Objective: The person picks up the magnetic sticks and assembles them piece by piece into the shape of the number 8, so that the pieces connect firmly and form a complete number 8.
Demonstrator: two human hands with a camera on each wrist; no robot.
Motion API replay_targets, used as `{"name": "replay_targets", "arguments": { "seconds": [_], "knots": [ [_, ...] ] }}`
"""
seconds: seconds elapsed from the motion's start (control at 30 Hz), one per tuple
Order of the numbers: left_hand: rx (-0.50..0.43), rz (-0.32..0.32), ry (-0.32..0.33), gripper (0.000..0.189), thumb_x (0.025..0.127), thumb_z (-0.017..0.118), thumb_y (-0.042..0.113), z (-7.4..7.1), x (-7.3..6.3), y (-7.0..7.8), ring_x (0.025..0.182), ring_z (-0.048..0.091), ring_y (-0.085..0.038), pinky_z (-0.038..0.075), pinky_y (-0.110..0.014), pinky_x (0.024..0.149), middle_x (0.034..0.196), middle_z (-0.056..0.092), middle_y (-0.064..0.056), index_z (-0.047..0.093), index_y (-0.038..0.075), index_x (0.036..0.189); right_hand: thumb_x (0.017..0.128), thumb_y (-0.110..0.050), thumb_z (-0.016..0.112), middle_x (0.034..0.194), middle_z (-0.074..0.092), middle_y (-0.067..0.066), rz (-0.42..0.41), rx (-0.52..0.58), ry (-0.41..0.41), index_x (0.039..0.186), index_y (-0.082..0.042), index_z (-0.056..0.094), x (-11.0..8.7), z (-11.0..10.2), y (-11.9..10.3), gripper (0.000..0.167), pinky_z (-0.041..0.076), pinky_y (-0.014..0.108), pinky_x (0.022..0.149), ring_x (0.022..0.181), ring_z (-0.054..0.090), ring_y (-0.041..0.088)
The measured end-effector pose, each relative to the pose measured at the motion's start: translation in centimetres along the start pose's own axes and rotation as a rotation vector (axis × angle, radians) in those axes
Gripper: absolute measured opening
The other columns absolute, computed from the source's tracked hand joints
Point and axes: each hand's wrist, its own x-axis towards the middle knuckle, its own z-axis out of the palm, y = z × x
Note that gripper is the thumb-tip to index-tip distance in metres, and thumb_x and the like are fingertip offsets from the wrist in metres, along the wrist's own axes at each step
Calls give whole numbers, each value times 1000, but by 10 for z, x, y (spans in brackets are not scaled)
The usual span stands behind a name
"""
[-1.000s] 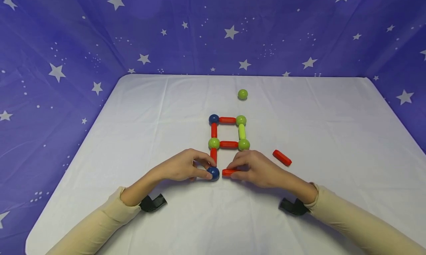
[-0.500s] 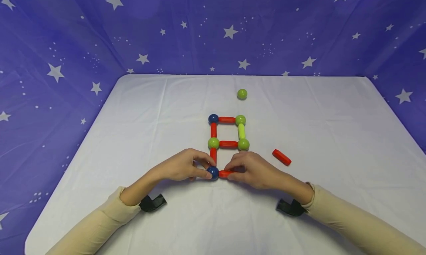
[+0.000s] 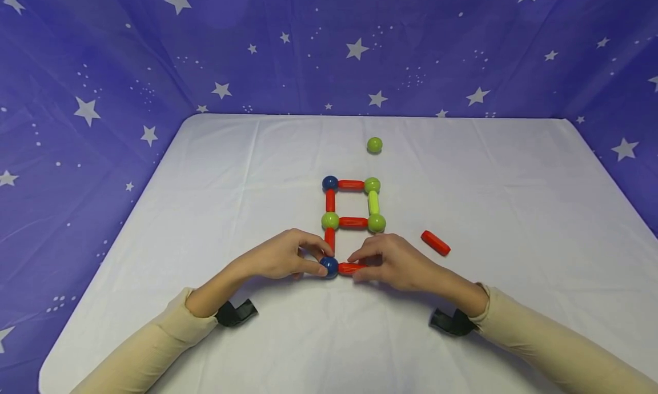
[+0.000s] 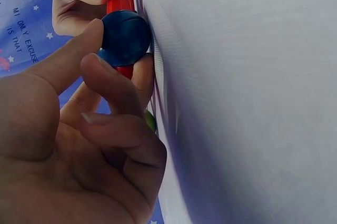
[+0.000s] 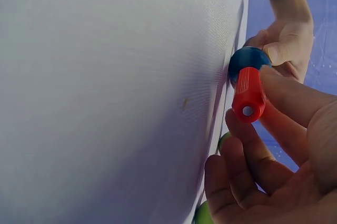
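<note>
In the head view, my left hand (image 3: 283,256) holds a blue ball (image 3: 329,266) between thumb and fingers at the near corner of a flat magnetic ball-and-rod frame. A red magnetic rod (image 3: 349,268) meets that ball from the right. My right hand (image 3: 398,261) has its thumb and index finger at the rod's two sides. The right wrist view shows the red rod (image 5: 247,95) end-on, lined up with the blue ball (image 5: 245,59). Another red rod (image 3: 329,241) runs from the held ball to a green ball (image 3: 330,221), partly behind the left fingers.
Beyond the hands lies a square of red rods, a lime rod (image 3: 373,203), green balls and a dark blue ball (image 3: 330,183). A loose red rod (image 3: 435,242) lies right, and a loose green ball (image 3: 374,145) farther back. White cloth (image 3: 231,171) covers the table.
The right hand has brought the red rod left until it meets the blue ball, then its fingers have shifted slightly right along the rod. The left hand has stayed on the ball.
</note>
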Motion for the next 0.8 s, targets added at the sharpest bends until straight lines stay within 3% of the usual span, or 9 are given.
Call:
{"name": "replay_targets", "arguments": {
  "seconds": [0.8],
  "knots": [
    [2, -10, 6, 28, 88, 77, 19, 0, 0, -1, 55, 54, -15, 47, -29, 52, 98, 68, 2, 70, 14, 115, 86, -22, 79, 89, 64, -20, 10, -32, -11, 108, -18, 77, -1, 0, 0, 23, 48, 33, 77, 83, 57, 5]
  ]
}}
